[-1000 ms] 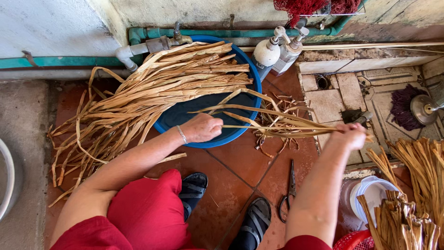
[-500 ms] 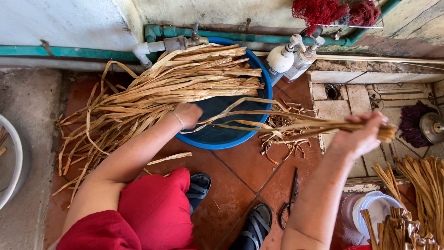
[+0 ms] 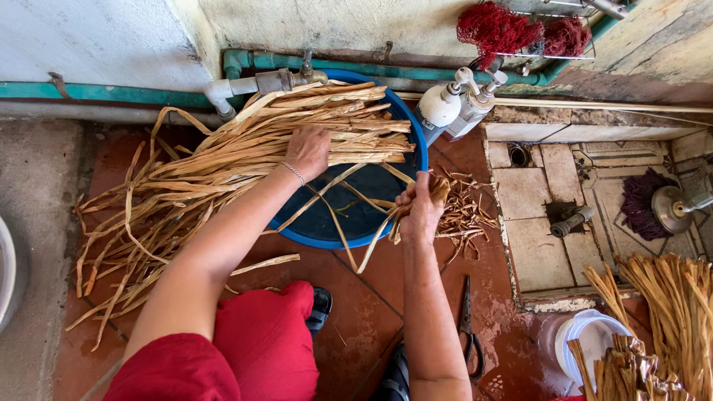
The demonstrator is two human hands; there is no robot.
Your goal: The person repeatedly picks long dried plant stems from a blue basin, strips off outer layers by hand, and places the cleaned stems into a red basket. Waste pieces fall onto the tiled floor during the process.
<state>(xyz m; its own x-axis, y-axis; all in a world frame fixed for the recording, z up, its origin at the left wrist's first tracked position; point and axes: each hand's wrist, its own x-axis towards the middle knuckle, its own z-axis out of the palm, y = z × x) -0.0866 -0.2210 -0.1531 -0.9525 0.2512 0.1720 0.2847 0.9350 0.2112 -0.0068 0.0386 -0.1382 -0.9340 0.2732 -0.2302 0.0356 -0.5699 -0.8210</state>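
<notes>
A big bundle of long dried tan fibre strips (image 3: 223,160) lies across a blue round basin (image 3: 416,160) filled with dark water. My left hand (image 3: 308,148) rests palm-down on the bundle over the basin. My right hand (image 3: 420,208) is closed around a few wet strips (image 3: 356,215) at the basin's near right rim; their ends trail down into the water and over the edge.
A tap and green pipe (image 3: 282,74) run along the wall behind the basin. Two spray bottles (image 3: 453,104) stand at its right. Scissors (image 3: 468,327) lie on the red tiles. More strips (image 3: 668,319) and a white bucket (image 3: 587,338) are at the lower right.
My right hand has swung left from beside the drain to the basin's rim, bringing its strips along. My left hand has moved up from the rim onto the bundle.
</notes>
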